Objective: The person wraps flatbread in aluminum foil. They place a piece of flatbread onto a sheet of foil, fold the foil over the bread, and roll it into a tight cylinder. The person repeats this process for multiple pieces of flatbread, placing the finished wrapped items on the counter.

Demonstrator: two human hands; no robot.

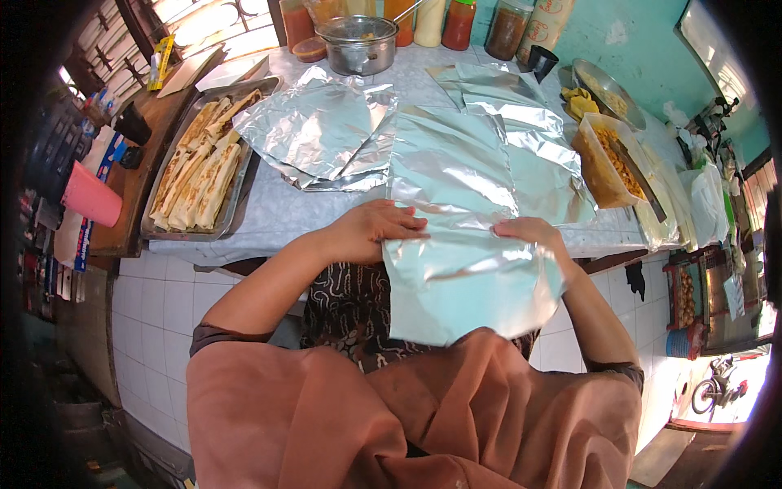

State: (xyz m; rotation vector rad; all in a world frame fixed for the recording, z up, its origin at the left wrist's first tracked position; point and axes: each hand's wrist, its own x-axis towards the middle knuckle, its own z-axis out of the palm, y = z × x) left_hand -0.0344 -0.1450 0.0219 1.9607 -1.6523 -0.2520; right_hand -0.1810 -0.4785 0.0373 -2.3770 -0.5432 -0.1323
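A long sheet of aluminium foil [449, 159] lies on the table in front of me, its near end [470, 293] hanging past the table's front edge over my lap. My left hand [382, 229] holds the sheet's left edge, fingers laid across the top. At the right edge, my right hand [531, 235] grips the same sheet; its thumb side shows on top and the other fingers are hidden by the foil. To the left sits a crumpled stack of foil [330, 131]. More foil sheets [540, 165] lie to the right, partly under the long one.
A metal tray [244, 177] at left carries several browned flatbread rolls [204, 168]. At right, a plastic container [589, 165] of orange-brown filling has a knife [638, 177] across it. Behind stand a steel pot [360, 52] and sauce bottles [458, 24]. A pink cup [91, 195] is far left.
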